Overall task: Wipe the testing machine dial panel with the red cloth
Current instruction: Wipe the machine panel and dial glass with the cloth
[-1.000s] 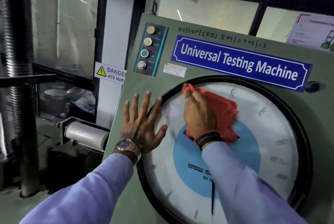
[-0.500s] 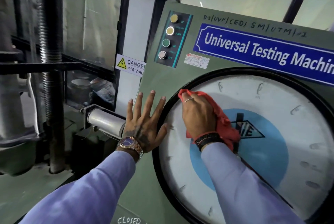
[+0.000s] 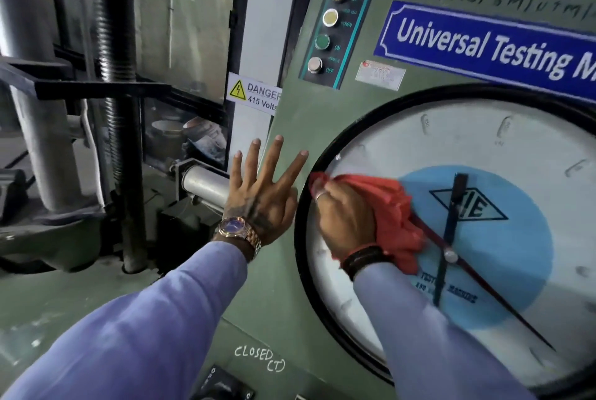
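Observation:
The round dial panel point(image 3: 516, 148) has a white face, a blue centre and a black rim, and sits in the green machine front point(image 3: 309, 122). My right hand point(image 3: 346, 222) presses the crumpled red cloth point(image 3: 393, 206) flat against the dial's left side, close to the black rim. My left hand point(image 3: 263, 196) lies flat with fingers spread on the green front, just left of the rim. It holds nothing. Two pointers cross the blue centre to the right of the cloth.
A button strip point(image 3: 332, 35) with several round buttons sits at the upper left of the machine front, under a blue name plate point(image 3: 483, 44). A danger sign point(image 3: 254, 98), a threaded column point(image 3: 113, 44) and a metal roller point(image 3: 206, 183) stand to the left.
My right hand has slid the red cloth from the dial's upper middle leftward and down to its left edge. My left hand stays pressed on the green front. The view has shifted left.

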